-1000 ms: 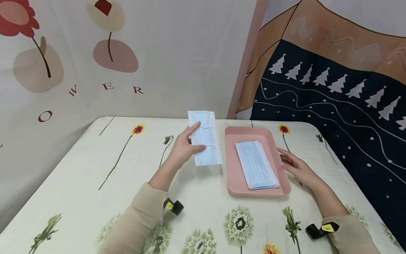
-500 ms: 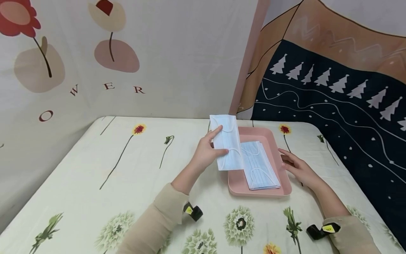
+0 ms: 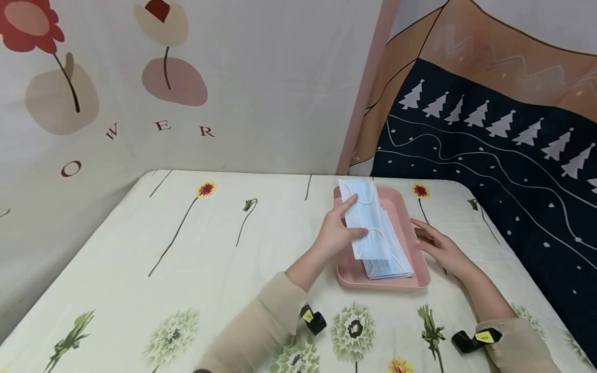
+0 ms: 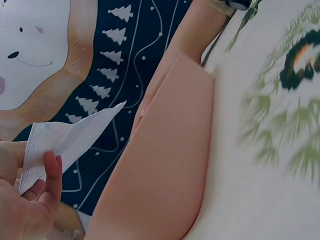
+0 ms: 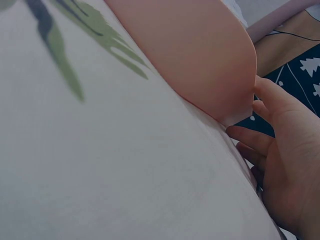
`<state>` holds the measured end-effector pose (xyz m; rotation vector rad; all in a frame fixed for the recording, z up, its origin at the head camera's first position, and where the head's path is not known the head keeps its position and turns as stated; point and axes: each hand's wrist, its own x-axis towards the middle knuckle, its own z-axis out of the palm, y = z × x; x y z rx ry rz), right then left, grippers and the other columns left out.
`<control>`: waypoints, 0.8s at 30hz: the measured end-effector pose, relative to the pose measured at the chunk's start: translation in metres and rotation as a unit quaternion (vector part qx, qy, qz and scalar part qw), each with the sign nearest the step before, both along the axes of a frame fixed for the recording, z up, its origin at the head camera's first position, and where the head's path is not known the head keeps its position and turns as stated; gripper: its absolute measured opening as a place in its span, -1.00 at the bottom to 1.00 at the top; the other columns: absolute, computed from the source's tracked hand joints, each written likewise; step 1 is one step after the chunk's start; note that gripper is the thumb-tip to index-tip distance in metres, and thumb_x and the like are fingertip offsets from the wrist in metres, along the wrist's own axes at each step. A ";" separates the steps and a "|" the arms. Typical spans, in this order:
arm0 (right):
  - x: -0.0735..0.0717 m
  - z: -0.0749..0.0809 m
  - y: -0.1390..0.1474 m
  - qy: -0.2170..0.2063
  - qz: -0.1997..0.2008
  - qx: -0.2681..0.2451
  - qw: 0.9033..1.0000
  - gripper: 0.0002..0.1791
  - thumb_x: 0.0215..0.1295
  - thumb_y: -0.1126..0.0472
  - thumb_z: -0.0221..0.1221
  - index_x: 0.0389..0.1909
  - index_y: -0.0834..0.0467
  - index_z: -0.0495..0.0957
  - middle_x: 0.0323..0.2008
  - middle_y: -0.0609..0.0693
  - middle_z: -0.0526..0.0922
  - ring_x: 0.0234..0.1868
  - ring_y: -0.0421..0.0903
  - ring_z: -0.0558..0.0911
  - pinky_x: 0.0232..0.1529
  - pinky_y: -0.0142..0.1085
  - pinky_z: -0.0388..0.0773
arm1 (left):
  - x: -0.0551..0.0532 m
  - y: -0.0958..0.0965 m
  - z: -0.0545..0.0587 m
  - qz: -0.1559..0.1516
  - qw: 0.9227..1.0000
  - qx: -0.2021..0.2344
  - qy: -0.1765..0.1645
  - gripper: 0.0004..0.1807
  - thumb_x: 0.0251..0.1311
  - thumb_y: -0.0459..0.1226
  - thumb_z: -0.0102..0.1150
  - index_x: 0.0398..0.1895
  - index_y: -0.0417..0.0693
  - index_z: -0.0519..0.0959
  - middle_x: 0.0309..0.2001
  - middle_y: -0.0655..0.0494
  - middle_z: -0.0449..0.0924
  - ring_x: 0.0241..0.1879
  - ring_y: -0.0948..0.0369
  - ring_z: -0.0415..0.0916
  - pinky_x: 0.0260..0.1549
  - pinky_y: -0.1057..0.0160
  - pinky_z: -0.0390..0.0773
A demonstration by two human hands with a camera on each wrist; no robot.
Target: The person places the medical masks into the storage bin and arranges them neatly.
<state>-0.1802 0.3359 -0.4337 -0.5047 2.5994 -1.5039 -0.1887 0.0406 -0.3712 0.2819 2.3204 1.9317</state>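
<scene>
A light blue face mask (image 3: 368,223) with white ear loops is pinched between the thumb and fingers of my left hand (image 3: 337,230). It hangs over the pink tray (image 3: 349,277) and partly hides a small stack of folded masks (image 3: 391,261) lying inside. In the left wrist view the held mask (image 4: 65,142) is seen edge-on, above the level of the tray's side (image 4: 155,165). My right hand (image 3: 440,249) rests at the tray's right side, its fingers relaxed and fingertips right at the wall. The right wrist view shows this hand (image 5: 285,145) beside the tray's corner (image 5: 210,60).
The table bears a white cloth (image 3: 210,290) printed with flowers. Behind it hangs a pale curtain (image 3: 270,93), and on the right a dark blue fabric (image 3: 503,171) with white trees. Small black cameras sit at both sleeve cuffs.
My left hand has carried the mask rightward and slightly down, from beside the tray to over the stack in it. My right hand has stayed at the tray's side.
</scene>
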 end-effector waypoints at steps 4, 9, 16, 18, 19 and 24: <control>0.000 0.000 0.001 0.001 0.000 0.001 1.000 -0.36 0.47 0.18 0.01 0.47 0.20 0.04 0.22 0.39 0.33 0.04 -0.49 0.38 -0.01 -0.63 0.32 | 0.001 0.012 -0.005 -0.002 1.000 0.012 0.009 -0.10 -0.03 -0.49 0.38 0.42 0.12 0.27 0.34 0.02 0.28 0.15 0.15 0.38 0.01 0.28 0.47; 0.000 0.001 0.001 0.000 0.001 0.002 1.000 -0.36 0.47 0.18 0.01 0.48 0.20 0.03 0.22 0.39 0.33 0.05 -0.50 0.38 0.00 -0.63 0.30 | 0.001 0.024 -0.011 0.009 1.000 0.013 0.002 -0.10 -0.06 -0.50 0.39 0.41 0.10 0.29 0.37 0.05 0.25 0.25 0.17 0.28 0.09 0.27 0.41; 0.000 0.001 0.000 -0.012 -0.001 0.001 1.000 -0.35 0.47 0.16 0.01 0.48 0.18 0.02 0.23 0.38 0.32 0.04 -0.48 0.38 0.00 -0.63 0.31 | 0.002 0.037 -0.015 0.027 0.999 -0.020 -0.007 -0.12 -0.07 -0.47 0.42 0.39 0.10 0.32 0.36 0.02 0.26 0.30 0.12 0.23 0.13 0.24 0.37; 0.000 0.001 0.000 -0.013 -0.001 0.001 1.000 -0.35 0.47 0.16 0.01 0.48 0.18 0.02 0.23 0.38 0.32 0.04 -0.48 0.38 0.00 -0.63 0.31 | 0.002 0.040 -0.016 0.032 0.999 -0.037 -0.008 -0.12 -0.08 -0.45 0.44 0.39 0.10 0.33 0.36 0.00 0.26 0.31 0.10 0.21 0.16 0.21 0.35; 0.000 0.001 0.000 -0.013 -0.001 0.000 1.000 -0.35 0.47 0.16 0.01 0.48 0.18 0.02 0.23 0.38 0.32 0.04 -0.48 0.38 -0.01 -0.63 0.31 | 0.002 0.041 -0.016 0.034 0.998 -0.042 -0.011 -0.12 -0.08 -0.44 0.44 0.39 0.10 0.33 0.37 0.00 0.25 0.33 0.10 0.19 0.17 0.20 0.33; 0.001 0.002 0.000 -0.019 -0.004 0.004 1.000 -0.34 0.47 0.14 0.02 0.49 0.15 0.02 0.24 0.36 0.32 0.05 -0.46 0.37 0.00 -0.63 0.30 | 0.001 0.048 -0.020 0.037 0.997 -0.052 -0.032 -0.13 -0.06 -0.42 0.44 0.39 0.14 0.33 0.40 0.01 0.19 0.38 0.09 0.09 0.23 0.16 0.26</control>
